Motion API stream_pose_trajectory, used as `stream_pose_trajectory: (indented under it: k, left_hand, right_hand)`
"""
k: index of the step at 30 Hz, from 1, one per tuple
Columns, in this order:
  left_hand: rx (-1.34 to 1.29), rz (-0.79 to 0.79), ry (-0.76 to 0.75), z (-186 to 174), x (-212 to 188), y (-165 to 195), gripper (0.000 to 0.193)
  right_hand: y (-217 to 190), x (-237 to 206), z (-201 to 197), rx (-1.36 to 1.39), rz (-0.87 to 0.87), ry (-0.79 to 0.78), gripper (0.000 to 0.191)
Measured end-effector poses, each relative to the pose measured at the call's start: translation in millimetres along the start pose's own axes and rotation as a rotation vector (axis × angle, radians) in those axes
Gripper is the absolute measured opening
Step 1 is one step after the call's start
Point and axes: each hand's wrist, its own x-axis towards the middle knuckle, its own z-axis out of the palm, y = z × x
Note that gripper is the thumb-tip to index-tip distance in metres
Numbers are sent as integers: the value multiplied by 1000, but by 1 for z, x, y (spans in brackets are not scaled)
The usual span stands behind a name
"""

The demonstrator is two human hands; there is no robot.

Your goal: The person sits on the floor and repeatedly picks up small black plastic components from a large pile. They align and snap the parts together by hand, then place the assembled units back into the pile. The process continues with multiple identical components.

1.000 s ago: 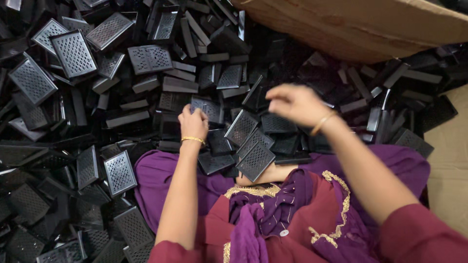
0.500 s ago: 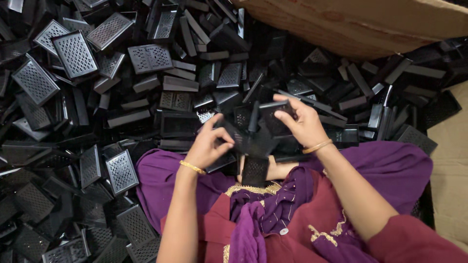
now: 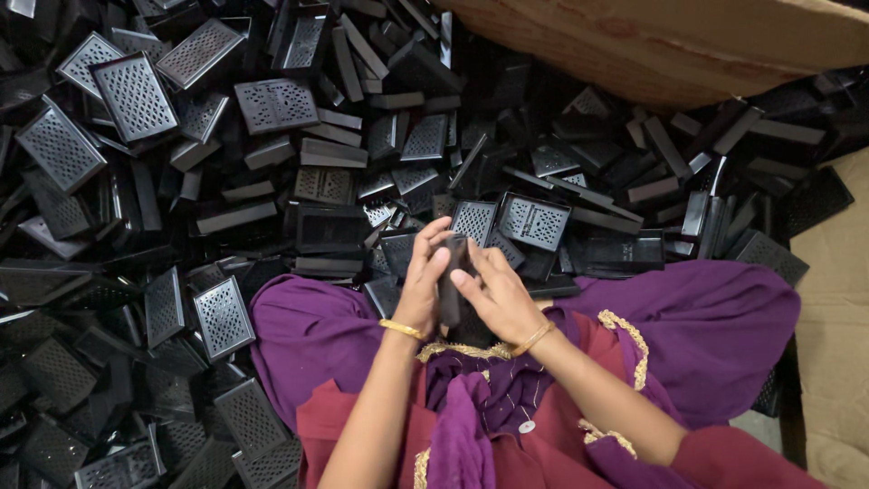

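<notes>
- Gripping a narrow black plastic piece [image 3: 450, 288] upright over the lap, left hand [image 3: 424, 282] and right hand [image 3: 493, 294] clasp it together.
- Black perforated trays [image 3: 136, 95] lie heaped all around, beside a cardboard box [image 3: 688, 45].

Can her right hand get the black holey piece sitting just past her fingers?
Probably yes. The black grille piece lies on top of the pile, uncovered, but her right hand and left hand are both holding a dark piece.

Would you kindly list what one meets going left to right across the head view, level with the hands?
Heap of black perforated plastic trays → left hand → black plastic piece held upright → right hand → purple cloth → brown cardboard.
</notes>
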Motion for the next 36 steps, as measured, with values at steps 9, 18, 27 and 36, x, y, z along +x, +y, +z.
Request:
stream_pose_trajectory:
  k: [9, 18, 27, 36]
  left_hand:
    - [-141, 83, 73, 13, 9, -8, 38]
    - [200, 229, 57, 26, 17, -14, 56]
    - [535, 360, 103, 30, 22, -5, 66]
    - [46, 270, -119, 34, 21, 7, 72]
  right_hand:
    - [9, 13, -19, 473, 156, 27, 58]
    - [3, 10, -3, 455, 128, 125, 37]
    - [2, -5, -5, 685, 76, 29, 35]
    - [-15, 0, -35, 225, 93, 147, 86]
